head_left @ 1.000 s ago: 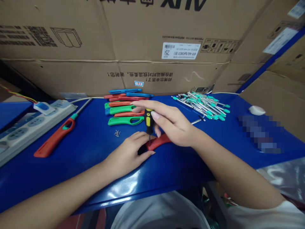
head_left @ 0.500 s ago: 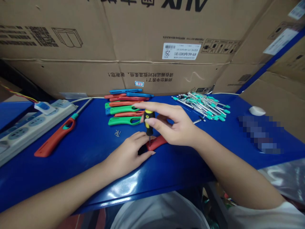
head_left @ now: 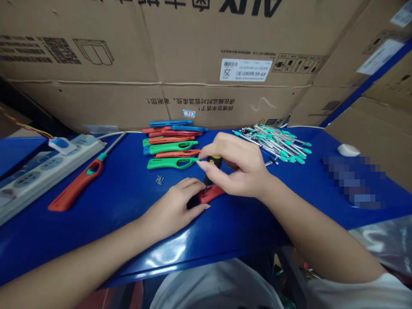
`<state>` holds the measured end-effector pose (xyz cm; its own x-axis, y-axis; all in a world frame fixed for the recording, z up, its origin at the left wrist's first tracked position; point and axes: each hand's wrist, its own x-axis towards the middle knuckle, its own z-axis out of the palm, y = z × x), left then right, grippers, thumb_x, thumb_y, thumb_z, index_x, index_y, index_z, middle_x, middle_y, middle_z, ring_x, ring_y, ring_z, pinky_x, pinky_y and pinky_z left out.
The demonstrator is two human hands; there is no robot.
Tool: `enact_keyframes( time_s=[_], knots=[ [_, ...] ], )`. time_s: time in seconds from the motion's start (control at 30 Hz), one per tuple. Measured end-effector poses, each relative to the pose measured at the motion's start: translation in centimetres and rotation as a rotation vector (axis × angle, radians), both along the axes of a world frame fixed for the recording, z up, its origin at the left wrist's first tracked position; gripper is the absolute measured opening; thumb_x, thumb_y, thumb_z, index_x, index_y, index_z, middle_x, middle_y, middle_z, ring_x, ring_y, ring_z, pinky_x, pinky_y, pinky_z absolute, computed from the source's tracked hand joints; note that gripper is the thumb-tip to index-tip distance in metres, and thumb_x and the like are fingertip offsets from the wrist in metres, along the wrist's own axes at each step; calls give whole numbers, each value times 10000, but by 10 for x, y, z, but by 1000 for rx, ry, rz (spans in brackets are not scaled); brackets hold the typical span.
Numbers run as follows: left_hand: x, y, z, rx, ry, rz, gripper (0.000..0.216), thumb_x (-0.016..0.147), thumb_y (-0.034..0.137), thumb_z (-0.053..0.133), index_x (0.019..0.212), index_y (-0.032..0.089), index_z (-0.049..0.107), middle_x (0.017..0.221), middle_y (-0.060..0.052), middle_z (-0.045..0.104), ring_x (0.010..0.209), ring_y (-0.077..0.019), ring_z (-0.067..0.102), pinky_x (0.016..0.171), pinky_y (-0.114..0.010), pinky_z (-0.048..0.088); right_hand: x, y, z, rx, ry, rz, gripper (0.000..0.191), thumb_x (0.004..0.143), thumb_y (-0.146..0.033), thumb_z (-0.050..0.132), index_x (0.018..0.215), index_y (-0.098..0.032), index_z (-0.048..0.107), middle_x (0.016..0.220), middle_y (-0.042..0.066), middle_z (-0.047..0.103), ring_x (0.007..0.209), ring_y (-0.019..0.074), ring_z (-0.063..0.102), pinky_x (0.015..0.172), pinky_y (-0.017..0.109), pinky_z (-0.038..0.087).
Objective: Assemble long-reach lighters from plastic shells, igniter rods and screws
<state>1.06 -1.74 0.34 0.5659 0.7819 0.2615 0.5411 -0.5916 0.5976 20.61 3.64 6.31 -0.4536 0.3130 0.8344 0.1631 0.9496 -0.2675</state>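
My right hand is closed around a small black-and-yellow screwdriver, its tip pressed down onto a red plastic handle piece lying on the blue table. My left hand rests on the table with fingers curled over the left end of that red piece, pinning it down. Both hands meet at the middle of the table, near its front edge.
Behind the hands lies a stack of green, red and blue handle shells. A pile of metal rods with teal tips sits at the back right. A finished red lighter, a power strip, tiny screws and cardboard boxes surround them.
My right hand's fingers, spread out above the screwdriver before, have curled down around its handle, and the tool now leans to the right. The left hand has stayed put.
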Motion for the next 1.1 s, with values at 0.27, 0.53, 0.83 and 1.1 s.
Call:
enact_keyframes(
  time_s=[0.27,0.53,0.83,1.1],
  knots=[
    [1,-1,0,5,7,8,266,935,239,698,1189,169,656,1080,-72,683,1031,-228,654,927,-372,553,1,-2,3,-262,-110,192,358,1065,-225,385,1335,-160,611,1260,92,714,1165,169,675,983,335,566],
    [0,-2,-2,10,24,-12,279,945,218,669,1222,197,647,1153,-71,711,1076,-263,658,956,-432,542,2,-1,2,-33,-114,109,251,985,-369,633,1112,-167,712,1031,74,764,983,166,717,880,282,583],
    [2,-2,0,14,16,15,133,946,221,668,1075,190,668,1087,-67,703,1063,-250,662,946,-419,561,5,-3,5,-398,-126,365,309,1020,-262,554,1286,-144,660,1155,81,752,975,133,726,789,217,594],
    [4,-2,-3,12,-2,27,131,911,165,684,1040,187,683,1056,-68,728,1040,-263,686,914,-426,574,-1,-12,4,-157,-135,110,234,987,-305,625,1163,-190,729,1125,45,782,955,142,739,880,246,580]
  ],
)
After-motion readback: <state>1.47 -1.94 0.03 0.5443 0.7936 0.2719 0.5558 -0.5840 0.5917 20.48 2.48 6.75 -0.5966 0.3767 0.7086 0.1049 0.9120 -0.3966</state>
